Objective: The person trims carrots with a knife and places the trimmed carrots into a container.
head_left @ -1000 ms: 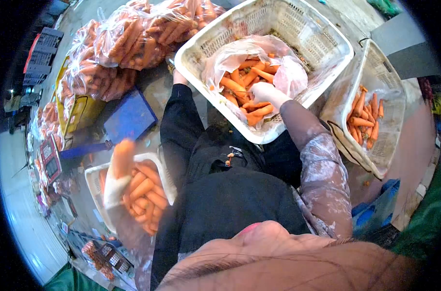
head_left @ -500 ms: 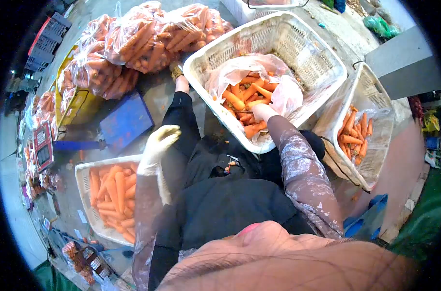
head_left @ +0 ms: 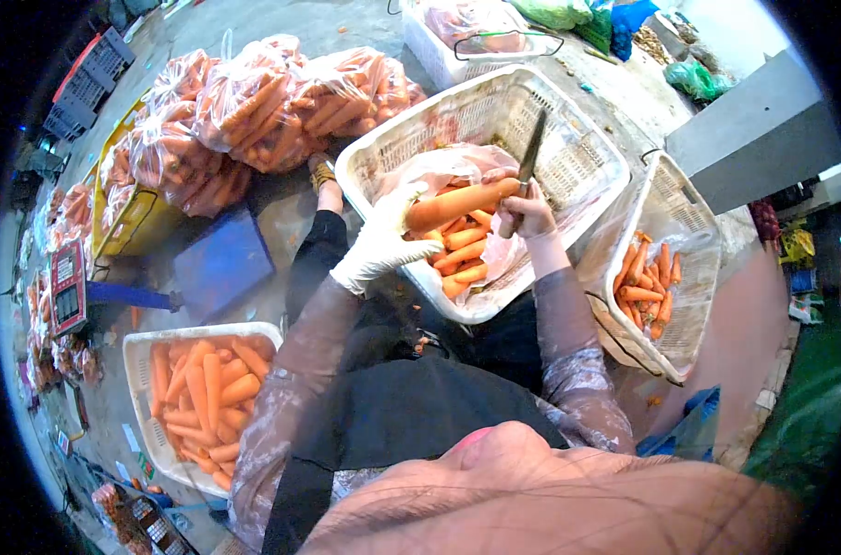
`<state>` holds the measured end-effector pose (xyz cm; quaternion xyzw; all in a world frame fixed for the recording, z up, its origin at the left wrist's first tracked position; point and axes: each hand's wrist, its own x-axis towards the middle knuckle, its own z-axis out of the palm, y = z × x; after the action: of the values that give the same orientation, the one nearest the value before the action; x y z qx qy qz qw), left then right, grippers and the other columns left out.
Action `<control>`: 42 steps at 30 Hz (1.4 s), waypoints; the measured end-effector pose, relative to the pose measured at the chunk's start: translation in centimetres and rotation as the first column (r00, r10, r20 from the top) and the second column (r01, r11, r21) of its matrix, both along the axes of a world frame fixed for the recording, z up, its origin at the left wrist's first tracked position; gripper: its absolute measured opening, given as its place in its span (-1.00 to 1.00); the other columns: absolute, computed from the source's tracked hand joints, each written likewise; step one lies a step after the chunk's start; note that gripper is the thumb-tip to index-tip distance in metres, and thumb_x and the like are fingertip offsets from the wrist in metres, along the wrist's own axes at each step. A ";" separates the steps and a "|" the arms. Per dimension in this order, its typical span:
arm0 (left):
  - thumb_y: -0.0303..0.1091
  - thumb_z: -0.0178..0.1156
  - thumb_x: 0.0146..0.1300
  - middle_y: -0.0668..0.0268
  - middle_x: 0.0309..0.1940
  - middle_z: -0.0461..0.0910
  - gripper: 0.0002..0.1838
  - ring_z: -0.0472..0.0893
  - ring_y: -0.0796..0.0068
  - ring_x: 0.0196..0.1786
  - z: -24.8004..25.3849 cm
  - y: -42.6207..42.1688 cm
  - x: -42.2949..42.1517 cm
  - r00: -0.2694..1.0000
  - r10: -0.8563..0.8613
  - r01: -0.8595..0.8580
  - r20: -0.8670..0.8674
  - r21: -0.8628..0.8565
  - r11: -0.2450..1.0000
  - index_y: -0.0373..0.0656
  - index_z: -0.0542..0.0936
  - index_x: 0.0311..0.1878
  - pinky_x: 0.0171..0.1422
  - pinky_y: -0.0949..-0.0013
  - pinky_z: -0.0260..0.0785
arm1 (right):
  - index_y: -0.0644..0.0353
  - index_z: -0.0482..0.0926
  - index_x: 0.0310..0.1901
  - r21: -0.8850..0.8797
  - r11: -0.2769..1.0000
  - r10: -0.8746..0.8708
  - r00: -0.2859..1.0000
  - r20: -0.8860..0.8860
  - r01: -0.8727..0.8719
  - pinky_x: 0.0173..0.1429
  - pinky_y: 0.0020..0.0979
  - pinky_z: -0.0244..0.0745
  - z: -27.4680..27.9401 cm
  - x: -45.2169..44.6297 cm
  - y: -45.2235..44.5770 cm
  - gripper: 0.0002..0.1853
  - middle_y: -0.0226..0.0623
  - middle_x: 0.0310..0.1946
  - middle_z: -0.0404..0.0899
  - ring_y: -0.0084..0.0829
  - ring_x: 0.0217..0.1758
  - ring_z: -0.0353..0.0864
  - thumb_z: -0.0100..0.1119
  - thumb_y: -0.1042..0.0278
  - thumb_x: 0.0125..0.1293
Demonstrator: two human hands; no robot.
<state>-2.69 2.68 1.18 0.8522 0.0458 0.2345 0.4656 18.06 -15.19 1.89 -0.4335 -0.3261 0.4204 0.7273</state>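
Observation:
My left hand (head_left: 383, 242), in a whitish glove, grips a large carrot (head_left: 455, 206) from its thick end. My right hand (head_left: 532, 215), bare, is closed around a knife (head_left: 533, 153) with a dark blade pointing up. The blade's lower part is right beside the carrot's other end; whether it touches I cannot tell. Both hands are above a white plastic crate (head_left: 582, 120) between my legs. Inside it, a pinkish plastic bag (head_left: 429, 169) lies open around several loose carrots (head_left: 465, 257).
At left stands a crate (head_left: 139, 388) full of carrots. On the right, another crate (head_left: 702, 277) contains smaller carrots (head_left: 647, 294). Bagged carrots (head_left: 245, 102) pile up beyond a blue scale platform (head_left: 224, 259). A grey pillar (head_left: 753, 129) rises at right.
My right hand has come up out of the bag and now shows the knife. My left hand has moved right and now holds a large carrot over the crate. The view has shifted slightly.

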 end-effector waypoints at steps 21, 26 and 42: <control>-0.40 0.40 -0.22 0.20 -0.28 0.55 -0.52 0.58 0.24 -0.19 1.5 -4.2 -0.8 0.977 0.207 -0.205 -0.041 0.051 0.977 -0.17 0.54 -0.12 -0.10 0.30 0.43 | 0.26 0.48 -0.24 0.006 0.964 -0.262 0.958 -0.117 0.265 -0.64 -0.63 0.25 -0.3 -4.0 0.1 -0.77 -0.45 -0.54 0.47 -0.69 -0.69 0.35 0.27 0.43 0.06; -0.13 0.29 0.02 0.22 -0.14 0.57 -0.35 0.60 0.43 -0.23 -0.7 -4.1 -1.8 0.911 -0.407 0.047 -0.071 -0.961 0.272 -0.31 0.38 0.13 -0.19 0.43 0.49 | 0.21 0.52 -0.34 -0.261 0.912 -0.335 0.942 -0.028 0.317 -0.65 -0.61 0.21 -0.2 -2.9 -0.2 -0.79 -0.49 -0.66 0.42 -0.68 -0.72 0.33 0.28 0.24 0.22; -0.10 0.27 0.11 0.22 -0.22 0.57 -0.45 0.59 0.46 -0.25 -0.9 -5.6 -0.4 0.991 -0.099 -0.029 -0.092 -0.861 0.508 -0.27 0.43 0.07 -0.15 0.46 0.47 | 0.09 0.41 -0.36 -0.363 0.932 -0.097 0.962 -0.256 -0.003 -0.68 -0.66 0.12 -0.7 -5.5 1.6 -0.79 -0.58 -0.64 0.34 -0.74 -0.73 0.24 0.30 0.31 0.18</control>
<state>-3.09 -2.87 0.29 0.5233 0.1689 0.1156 0.8272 12.56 -13.61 1.19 -0.5058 -0.1307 0.5103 0.6831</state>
